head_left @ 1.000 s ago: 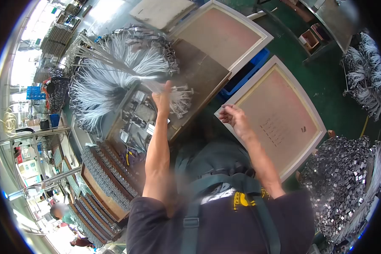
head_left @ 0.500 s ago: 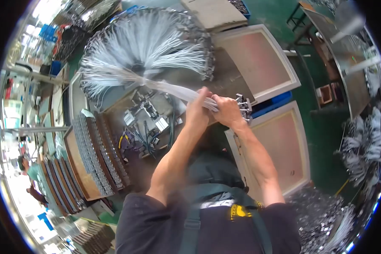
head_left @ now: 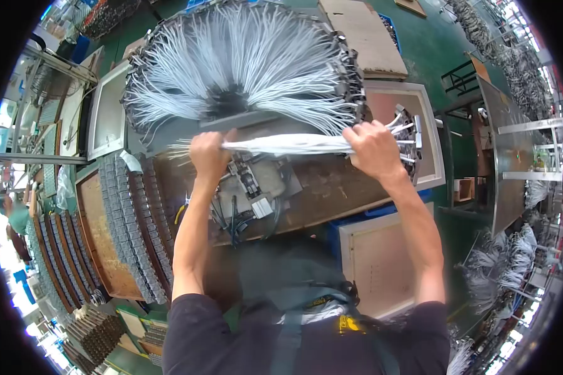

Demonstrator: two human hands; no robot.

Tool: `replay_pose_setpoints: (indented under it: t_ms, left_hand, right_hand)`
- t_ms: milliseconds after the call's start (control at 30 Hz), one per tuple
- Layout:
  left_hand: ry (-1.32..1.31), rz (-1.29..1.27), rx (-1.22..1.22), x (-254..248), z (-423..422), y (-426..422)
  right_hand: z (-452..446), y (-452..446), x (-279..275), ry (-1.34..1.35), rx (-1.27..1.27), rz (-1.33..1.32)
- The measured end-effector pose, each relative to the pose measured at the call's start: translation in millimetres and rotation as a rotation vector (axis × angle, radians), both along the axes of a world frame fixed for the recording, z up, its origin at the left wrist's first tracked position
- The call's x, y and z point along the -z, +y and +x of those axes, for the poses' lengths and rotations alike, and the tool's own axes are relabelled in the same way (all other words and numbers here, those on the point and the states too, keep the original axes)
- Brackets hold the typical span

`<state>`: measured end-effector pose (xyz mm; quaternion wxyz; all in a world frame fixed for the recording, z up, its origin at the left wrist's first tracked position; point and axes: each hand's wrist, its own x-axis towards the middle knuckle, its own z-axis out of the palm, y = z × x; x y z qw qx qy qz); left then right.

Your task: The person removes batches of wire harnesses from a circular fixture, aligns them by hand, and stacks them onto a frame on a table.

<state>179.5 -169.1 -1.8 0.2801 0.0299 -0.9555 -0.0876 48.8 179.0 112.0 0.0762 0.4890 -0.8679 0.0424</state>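
Note:
A bundle of thin white cables (head_left: 288, 145) is stretched level between my hands, above the bench. My left hand (head_left: 209, 156) is closed round its left end, where thin loose ends stick out past the fist. My right hand (head_left: 374, 150) grips the other end, and beyond it the cables spread to dark metal end pieces (head_left: 413, 134). Just behind the bundle lies a large fan of white cables (head_left: 244, 62), with similar metal pieces along its outer rim. Below the bundle, a metal fixture (head_left: 250, 184) sits on the bench, partly covered by my left hand and forearm.
Rows of small grey metal parts (head_left: 122, 225) lie on a brown board to the left. Pale framed panels (head_left: 381, 262) stand at the right, with a blue container edge (head_left: 381, 211) beside them. A metal-topped table (head_left: 513, 156) is farther right.
My left hand has moved left to the far end of the bundle, away from my right hand. The bundle now hangs straight between them, and the view has shifted.

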Motion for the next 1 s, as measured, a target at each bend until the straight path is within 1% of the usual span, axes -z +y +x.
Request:
replay_pose_setpoints:
  t_ms: [67, 100, 167, 200, 233, 300, 333, 367, 433, 467, 500, 567, 600, 633, 700, 767, 833, 867, 900, 967, 1000]
  left_hand:
    - [0.132, 0.221, -0.184, 12, -16, -16]
    - [0.124, 0.231, -0.192, 11, -29, -14]
    - [0.308, 1.279, -0.197, 5, -51, 2]
    - [0.337, 1.383, -0.185, 24, -63, -4]
    - [0.333, 1.397, -0.190, 30, -75, -12]
    - [0.290, 1.314, -0.222, 40, -91, -30]
    - [0.169, 1.224, -0.206, 44, -94, -44]
    - [0.162, 1.232, -0.214, 49, -99, -52]
    - [0.049, 0.913, 0.072, 51, -112, -69]
    - [-0.108, 0.728, 0.098, 79, -118, -89]
    - [-0.115, 0.735, 0.099, 98, -124, -102]
    - [-0.157, 0.624, 0.127, 124, -134, -117]
    - [-0.190, 0.671, 0.080, 132, -140, -117]
    - [-0.194, 0.681, 0.085, 140, -144, -118]
    - [-0.223, 0.729, 0.139, 161, -150, -121]
    - [-0.241, 0.723, 0.166, 184, -157, -121]
    - [-0.316, 0.675, 0.177, 193, -159, -114]
    - [-0.404, 0.716, 0.146, 196, -161, -110]
    - [-0.405, 0.720, 0.143, 194, -164, -105]
    - [-0.567, 0.641, 0.028, 185, -163, -95]
    - [-0.467, 0.642, 0.008, 197, -162, -88]
  right_hand:
    - [-19, -29, -9, -0.012, 0.019, -0.133]
    - [-27, -44, -14, -0.023, 0.087, -0.207]
    - [-48, -70, -11, -0.161, 0.106, -0.319]
    - [-55, -82, -12, -0.205, 0.144, -0.287]
    - [-64, -90, -13, -0.207, 0.147, -0.272]
    - [-82, -104, -11, -0.193, 0.115, -0.250]
    - [-94, -109, -10, -0.164, 0.121, -0.156]
    - [-109, -117, -8, -0.115, 0.085, -0.108]
    - [-137, -136, -5, 0.017, 0.040, -0.023]
    - [-149, -147, -4, 0.101, -0.036, -0.022]
    - [-159, -156, -1, 0.094, -0.033, -0.015]
    - [-179, -176, 6, 0.209, -0.174, 0.014]
    - [-186, -186, 14, 0.244, -0.210, 0.030]
    - [-191, -194, 19, 0.240, -0.203, 0.052]
    - [-204, -204, 33, 0.238, -0.240, 0.099]
    - [-217, -207, 46, 0.258, -0.247, 0.146]
    - [-228, -205, 66, 0.271, -0.259, 0.191]
    - [-233, -202, 82, 0.275, -0.250, 0.199]
    - [-237, -198, 96, 0.284, -0.240, 0.203]
    - [-240, -186, 124, 0.272, -0.210, 0.253]
    - [-240, -185, 134, 0.279, -0.203, 0.255]
